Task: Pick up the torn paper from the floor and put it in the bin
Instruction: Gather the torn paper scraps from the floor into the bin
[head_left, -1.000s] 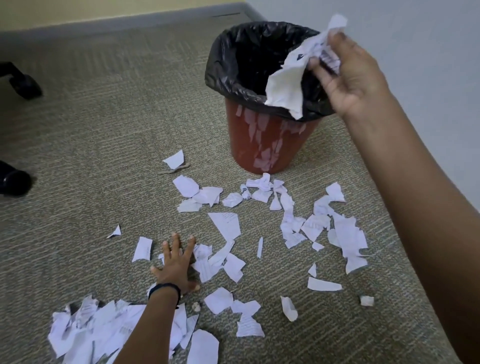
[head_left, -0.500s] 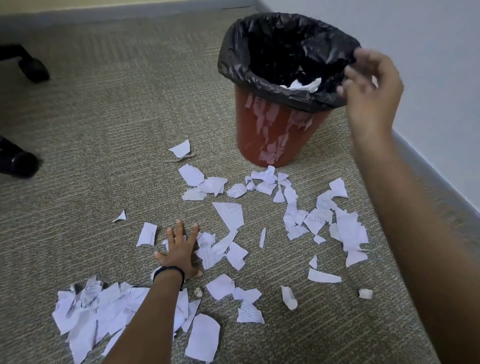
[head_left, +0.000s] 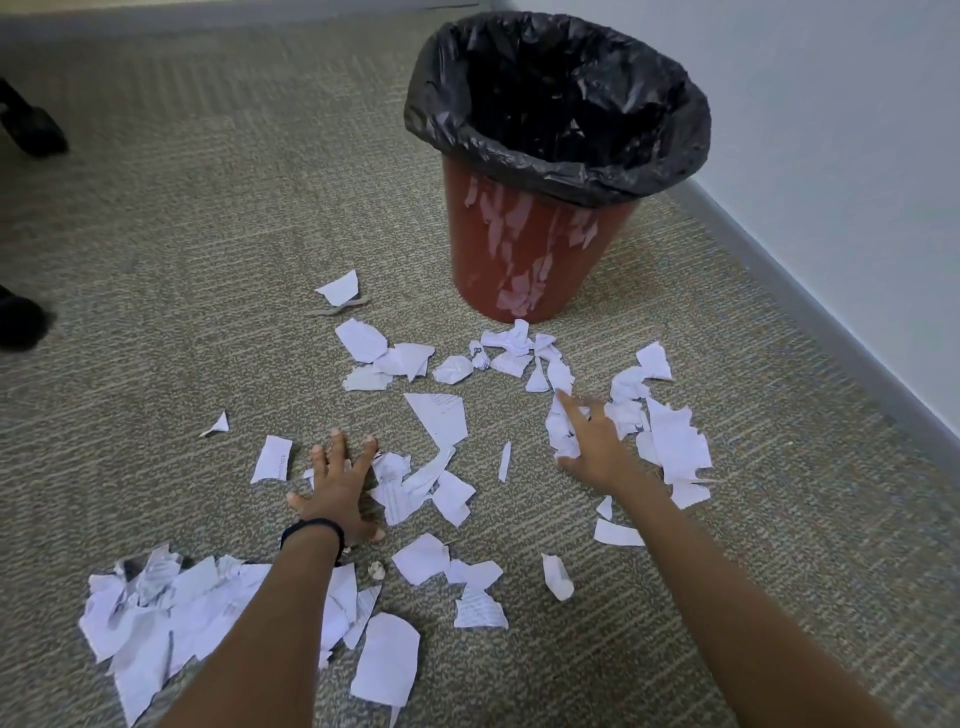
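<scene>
Several torn white paper scraps (head_left: 436, 415) lie scattered over the carpet in front of a red bin (head_left: 524, 254) lined with a black bag (head_left: 561, 171). A thicker heap of scraps (head_left: 171, 608) lies at the lower left. My left hand (head_left: 340, 488) rests flat on the carpet with fingers spread, holding nothing. My right hand (head_left: 597, 447) is down on a cluster of scraps (head_left: 670, 441) to the right, fingers stretched out and touching the paper.
A grey skirting board (head_left: 810, 291) and white wall run along the right, just behind the bin. Black chair feet (head_left: 31, 130) stand at the far left. A tiny crumpled paper ball (head_left: 376, 570) lies near my left wrist.
My right hand dropped its paper into the bin, then came down from the rim to the scraps on the carpet. The left hand stayed planted.
</scene>
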